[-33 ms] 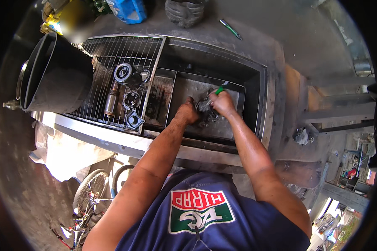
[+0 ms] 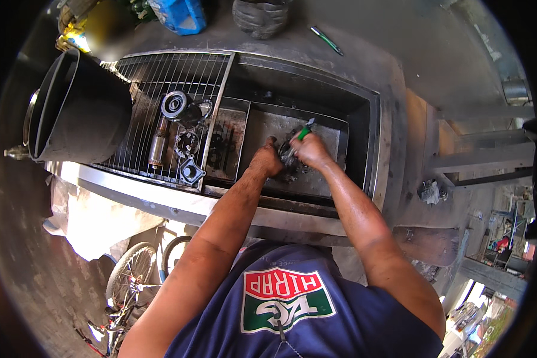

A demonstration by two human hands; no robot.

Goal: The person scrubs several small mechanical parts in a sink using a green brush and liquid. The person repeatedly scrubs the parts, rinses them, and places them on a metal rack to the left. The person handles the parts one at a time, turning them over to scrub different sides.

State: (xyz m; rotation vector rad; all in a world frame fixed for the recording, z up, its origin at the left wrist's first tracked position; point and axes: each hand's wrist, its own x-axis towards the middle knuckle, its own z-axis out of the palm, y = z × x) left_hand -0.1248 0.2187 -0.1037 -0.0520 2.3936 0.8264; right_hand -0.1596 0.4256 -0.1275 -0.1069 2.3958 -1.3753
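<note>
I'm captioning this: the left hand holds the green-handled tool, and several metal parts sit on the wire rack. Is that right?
Not quite: the right hand, not the left hand, holds the green-handled tool, as the head view shows. Several metal parts do sit on the wire rack.

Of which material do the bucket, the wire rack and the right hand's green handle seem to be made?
Bucket: probably plastic or rubber, matte black; wall looks dull.
Wire rack: metal, perhaps steel, partly shiny; thin bars glint.
Green handle, right hand: likely plastic; bright, even colour; blur hides finish.
</note>
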